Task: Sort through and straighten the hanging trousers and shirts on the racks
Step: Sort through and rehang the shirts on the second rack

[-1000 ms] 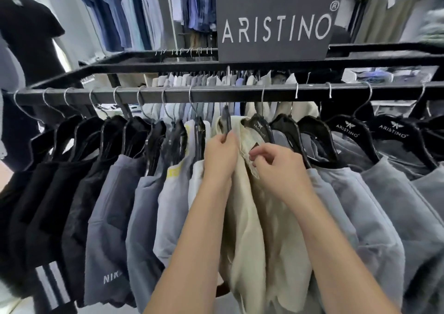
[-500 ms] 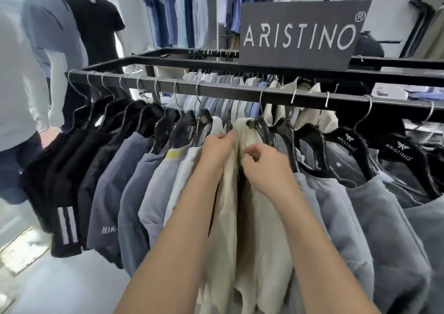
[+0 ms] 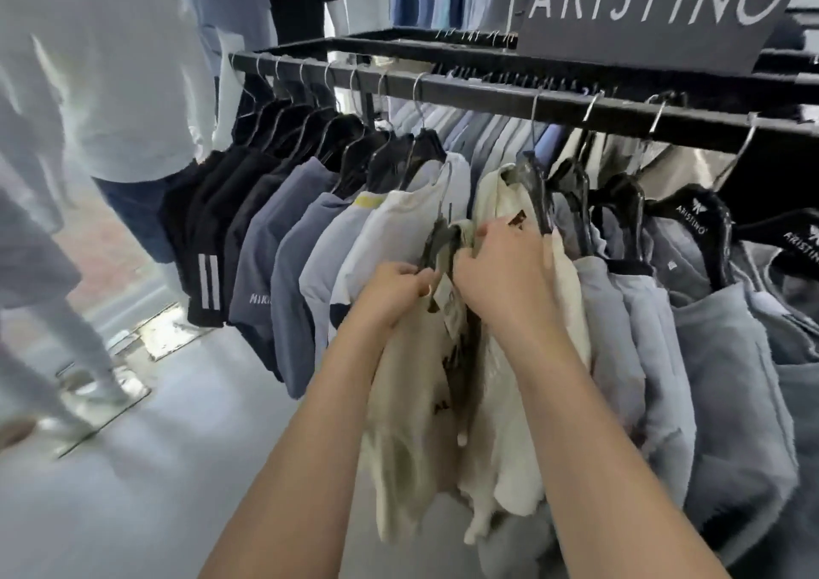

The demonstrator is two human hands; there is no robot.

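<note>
Head view of a shop rack. Mid-row on the rail (image 3: 487,91), among grey and blue clothes (image 3: 283,241), a cream garment (image 3: 407,401) hangs from a black hanger (image 3: 438,241) that sits lower than its neighbours. L hand (image 3: 394,286) curls round the hanger's end. R hand (image 3: 501,268) curls its fingers into the garment's top edge. The fabric looks light, soft and floppy, so it is prob. best steered by the stiff hanger, not the cloth. Blur hides whether the hanger is hooked on the rail, and whether the garment is shorts or a shirt. Fingertips are buried in fabric.
</note>
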